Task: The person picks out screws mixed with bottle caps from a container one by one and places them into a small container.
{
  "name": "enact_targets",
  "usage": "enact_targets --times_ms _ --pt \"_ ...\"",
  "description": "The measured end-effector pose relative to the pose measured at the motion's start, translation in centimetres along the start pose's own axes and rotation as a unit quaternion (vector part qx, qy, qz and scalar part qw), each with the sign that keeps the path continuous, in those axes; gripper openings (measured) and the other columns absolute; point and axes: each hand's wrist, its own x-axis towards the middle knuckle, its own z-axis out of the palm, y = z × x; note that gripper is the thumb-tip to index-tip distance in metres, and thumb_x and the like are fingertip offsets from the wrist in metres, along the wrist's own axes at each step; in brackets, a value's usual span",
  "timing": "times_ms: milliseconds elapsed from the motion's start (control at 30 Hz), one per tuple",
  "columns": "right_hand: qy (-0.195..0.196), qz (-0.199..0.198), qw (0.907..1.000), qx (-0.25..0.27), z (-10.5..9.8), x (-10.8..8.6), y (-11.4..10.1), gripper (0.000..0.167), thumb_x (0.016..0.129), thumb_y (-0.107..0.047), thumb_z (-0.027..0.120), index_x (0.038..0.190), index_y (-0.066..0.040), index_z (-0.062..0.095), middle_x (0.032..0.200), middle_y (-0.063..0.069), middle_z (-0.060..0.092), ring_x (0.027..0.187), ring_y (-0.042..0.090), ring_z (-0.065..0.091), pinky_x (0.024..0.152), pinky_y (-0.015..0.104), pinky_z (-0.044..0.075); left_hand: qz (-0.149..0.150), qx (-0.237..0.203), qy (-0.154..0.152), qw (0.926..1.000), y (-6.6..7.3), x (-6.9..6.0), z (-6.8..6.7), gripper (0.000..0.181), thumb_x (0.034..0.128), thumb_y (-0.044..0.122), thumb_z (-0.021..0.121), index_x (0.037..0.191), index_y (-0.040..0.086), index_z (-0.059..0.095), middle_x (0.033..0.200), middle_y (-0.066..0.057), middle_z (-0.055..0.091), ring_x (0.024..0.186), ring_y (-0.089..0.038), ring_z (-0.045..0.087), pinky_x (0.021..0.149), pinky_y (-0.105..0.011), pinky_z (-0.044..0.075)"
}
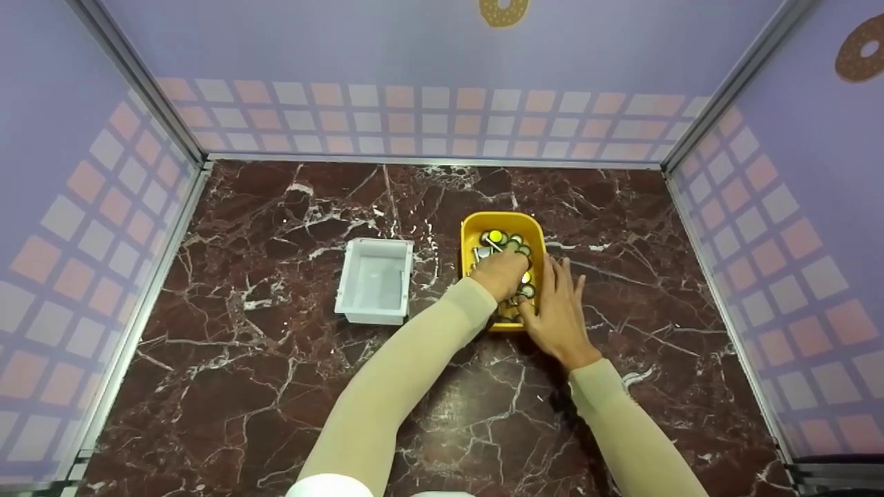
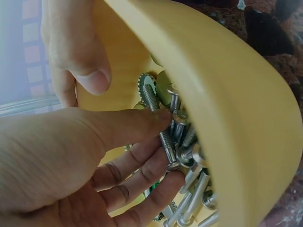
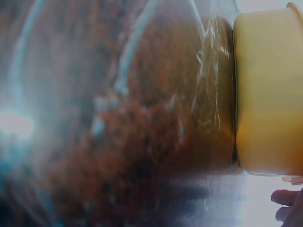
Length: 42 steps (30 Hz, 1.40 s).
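"Silver metal bolt [image 2: 166, 146], pinched between the thumb and fingers of your left hand [image 1: 503, 274], down inside the yellow bin [image 1: 507, 220]."

"Which way does it lie for you?"

"From the left wrist, its long axis slants upper left to lower right, crossing beneath your thumb, head at the low end. I take the two threaded stretches for one bolt; your thumb covers the middle."

"And your other hand?"

"Your right hand [image 1: 561, 317] is the farther one: fingers stretched out, loosely spread beside the bin's right outer wall, thumb reaching over the rim."

"What crowds you?"

"More bolts [image 2: 195, 197] packed just beside the pinched one, a knurled disc [image 2: 147, 85] near its threaded end, and the bin wall rising close by your fingertips. I'd judge that wall the main obstacle."

"Anything outside the bin?"

"White plastic tub [image 1: 376, 319], standing apart to your left on the marbled surface [image 1: 262, 386]. Your left sleeve [image 1: 414, 366] slants past its near right corner."
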Motion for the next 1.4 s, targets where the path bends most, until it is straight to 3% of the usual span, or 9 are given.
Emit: enact_targets --times_ms 333,700,867,1000,1067,1133,1233,1300,1400 --pt "-0.002 0.002 1.0 0.002 0.1 0.1 0.0 0.094 0.105 -0.037 0.063 0.182 0.002 0.026 0.183 0.033 0.038 0.177 0.061 0.022 0.139 0.089 0.011 0.002 0.008 -0.003 1.0 0.1 0.0 -0.2 0.018 0.1151 0.014 0.072 0.126 0.019 0.086 0.125 -0.004 0.085 0.107 -0.021 0.084 0.087 -0.041 0.073" --pt "-0.003 0.003 1.0 -0.002 0.1 0.0 0.0 0.095 0.106 -0.039 0.063 0.182 0.004 0.024 0.184 0.034 0.037 0.177 0.061 0.021 0.14 0.089 0.01 0.011 -0.021 0.005 0.9997 -0.9 0.0 -0.3 0.015 0.1101 0.01 0.077 0.124 0.015 0.082 0.129 -0.008 0.084 0.112 -0.026 0.083 0.092 -0.041 0.07" --pt "0.0 0.001 1.0 0.001 0.1 0.0 0.0 0.094 0.107 -0.039 0.062 0.182 0.003 0.026 0.183 0.034 0.038 0.176 0.062 0.022 0.139 0.09 0.011 -0.001 -0.038 0.028 0.9989 0.2 -2.9 -3.1 0.011 0.1065 0.004 0.08 0.114 0.012 0.083 0.117 -0.005 0.081 0.096 -0.018 0.076 0.084 -0.035 0.066" --pt "0.005 -0.002 1.0 0.003 0.1 -0.1 0.1 0.092 0.107 -0.038 0.062 0.182 0.003 0.027 0.181 0.033 0.04 0.176 0.063 0.023 0.138 0.091 0.012 -0.024 -0.09 0.021 0.9954 2.0 -7.5 -7.7 0.008 0.1067 0.001 0.078 0.107 0.009 0.077 0.104 -0.005 0.075 0.084 -0.018 0.062 0.076 -0.032 0.055" --pt "0.006 -0.003 1.0 0.002 0.1 0.0 0.1 0.092 0.106 -0.038 0.062 0.181 0.003 0.027 0.18 0.034 0.042 0.176 0.063 0.023 0.138 0.091 0.012 -0.022 -0.121 0.007 0.9924 1.9 -8.3 -8.9 0.008 0.1068 0.0 0.077 0.105 0.007 0.075 0.099 -0.005 0.073 0.081 -0.019 0.058 0.073 -0.031 0.051" --pt "0.008 -0.004 1.0 0.003 0.1 0.0 0.1 0.092 0.106 -0.038 0.062 0.181 0.003 0.027 0.179 0.034 0.043 0.176 0.063 0.024 0.138 0.091 0.012 -0.021 -0.135 0.017 0.9904 1.4 -7.8 -8.5 0.011 0.1033 -0.002 0.077 0.103 0.009 0.076 0.097 -0.004 0.076 0.084 -0.019 0.062 0.073 -0.031 0.053" --pt "0.009 -0.006 0.9999 0.002 0.0 0.2 -0.1 0.093 0.105 -0.037 0.063 0.181 0.003 0.028 0.179 0.034 0.044 0.176 0.063 0.024 0.138 0.091 0.012 -0.008 -0.144 0.026 0.9891 -0.5 -5.1 -6.2 0.015 0.1002 -0.001 0.073 0.104 0.012 0.079 0.101 -0.003 0.081 0.088 -0.018 0.07 0.075 -0.03 0.06" --pt "0.01 -0.006 0.9999 0.003 0.0 0.2 -0.2 0.093 0.105 -0.037 0.063 0.181 0.003 0.028 0.178 0.035 0.044 0.175 0.063 0.024 0.138 0.091 0.012 0.003 -0.146 0.051 0.988 -1.6 -3.5 -4.4 0.021 0.0977 0.001 0.07 0.109 0.015 0.081 0.109 -0.002 0.086 0.097 -0.018 0.076 0.082 -0.03 0.065" --pt "0.007 -0.004 1.0 0.001 0.0 0.1 -0.2 0.095 0.105 -0.037 0.065 0.182 0.003 0.027 0.179 0.035 0.043 0.176 0.063 0.024 0.138 0.091 0.012 0.006 -0.167 0.041 0.9851 -1.9 -3.8 -4.7 0.027 0.1015 0.005 0.067 0.121 0.013 0.084 0.124 -0.004 0.088 0.114 -0.02 0.08 0.097 -0.029 0.067"
